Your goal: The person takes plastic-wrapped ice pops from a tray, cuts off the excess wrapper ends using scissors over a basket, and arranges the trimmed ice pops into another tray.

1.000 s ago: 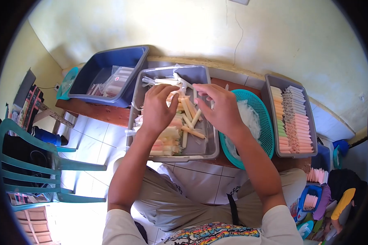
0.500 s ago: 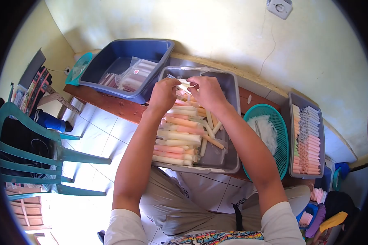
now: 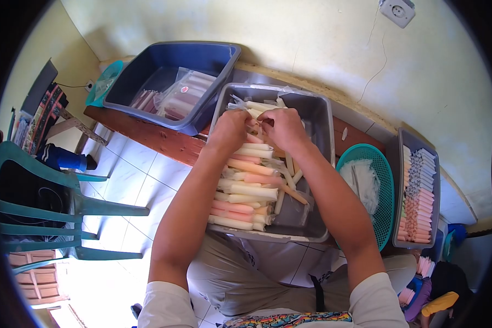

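Observation:
My left hand [image 3: 230, 130] and my right hand [image 3: 285, 129] meet over the far end of a grey tub [image 3: 323, 164]. The fingers of both are pinched together on a cream ice pop [image 3: 254, 113] in a clear plastic sleeve, mostly hidden by the fingers. Below them, a pile of sleeved ice pops [image 3: 251, 190] in cream, pink and orange fills the left side of the tub. A few lie crosswise in the middle, near my right forearm. Loose clear plastic ends stick up beside my left fingers.
At the left stands a dark blue tub [image 3: 147, 71] with packed bundles [image 3: 188, 93]. To the right are a green basket [image 3: 385, 191] of clear plastic bags [image 3: 362, 183] and a grey crate [image 3: 434, 213] of sorted ice pops. A green chair [image 3: 44, 210] stands at the left.
The view has shifted slightly, so the tubs sit differently in it. Both hands remain together at the tub's far end, with the fingers now drawn closer over the ice pop.

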Demonstrator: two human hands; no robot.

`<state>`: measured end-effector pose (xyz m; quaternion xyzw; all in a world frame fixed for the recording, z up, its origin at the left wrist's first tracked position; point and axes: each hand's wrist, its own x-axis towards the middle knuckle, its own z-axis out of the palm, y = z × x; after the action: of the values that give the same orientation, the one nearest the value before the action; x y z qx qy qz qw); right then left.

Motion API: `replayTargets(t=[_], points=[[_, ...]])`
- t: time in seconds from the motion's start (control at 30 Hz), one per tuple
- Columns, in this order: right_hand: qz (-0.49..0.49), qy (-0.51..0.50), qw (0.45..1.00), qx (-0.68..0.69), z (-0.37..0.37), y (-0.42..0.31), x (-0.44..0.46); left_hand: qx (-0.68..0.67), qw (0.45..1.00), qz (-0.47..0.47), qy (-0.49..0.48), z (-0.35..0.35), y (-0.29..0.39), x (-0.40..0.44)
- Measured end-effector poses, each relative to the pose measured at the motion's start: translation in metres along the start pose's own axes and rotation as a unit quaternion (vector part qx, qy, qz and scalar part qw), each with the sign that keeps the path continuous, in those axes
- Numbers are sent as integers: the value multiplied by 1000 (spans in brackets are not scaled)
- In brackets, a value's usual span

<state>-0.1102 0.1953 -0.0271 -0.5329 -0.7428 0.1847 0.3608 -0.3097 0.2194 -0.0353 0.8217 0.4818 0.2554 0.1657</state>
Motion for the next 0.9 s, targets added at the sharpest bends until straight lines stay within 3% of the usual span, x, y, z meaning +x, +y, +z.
replayTargets(t=[0.27, 0.43, 0.6, 0.73, 0.9], points=[[-20, -10, 982, -186, 13, -3, -6, 17, 999, -37, -10, -1, 11, 1], [15, -25, 979, -199, 11, -7, -7, 27, 998, -55, -30, 3, 7, 3], [13, -11, 979, -201, 16, -4, -8, 23, 1000, 21, -1, 10, -5, 3], [-3, -14, 978, -207, 16, -1, -8, 13, 1000, -9, -3, 13, -5, 2], [-26, 13, 982, -189, 12, -3, -10, 1, 999, 42, 20, 11, -7, -1]])
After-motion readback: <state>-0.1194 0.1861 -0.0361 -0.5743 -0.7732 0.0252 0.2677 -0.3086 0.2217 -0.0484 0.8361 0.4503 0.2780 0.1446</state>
